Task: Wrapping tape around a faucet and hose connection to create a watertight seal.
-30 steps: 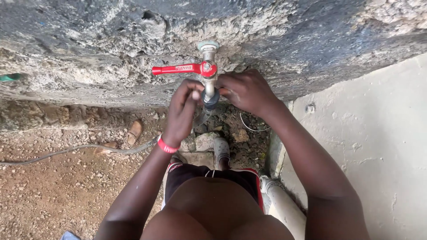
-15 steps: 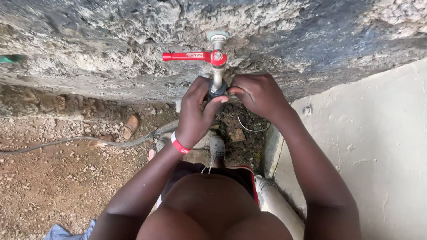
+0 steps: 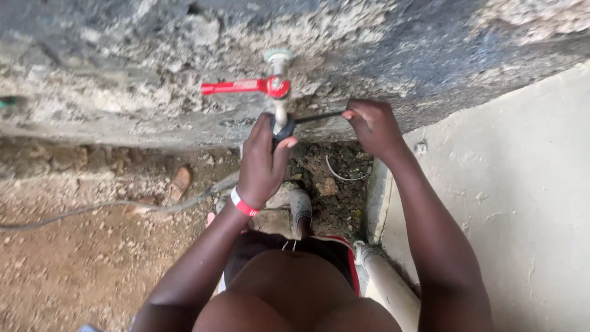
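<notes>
The tap spout [image 3: 281,126] was gripped by the left hand [image 3: 263,163]. A dark strip [image 3: 318,116], pinched taut in the right hand [image 3: 375,126], ran horizontally rightward from it.

- The wall [image 3: 123,67] was rough, pitted stone and mortar, matt grey.
- The tap [image 3: 278,86] was dull metal; its lever [image 3: 236,86] looked glossy red.
- The strip [image 3: 316,117] pulled by the right hand [image 3: 372,126] looked thin, black and rubbery.
- The slab [image 3: 522,184] was smooth, pale concrete.
- The ground [image 3: 74,258] was gritty, stony earth.
- The wristband [image 3: 244,203] looked smooth, red plastic.
</notes>
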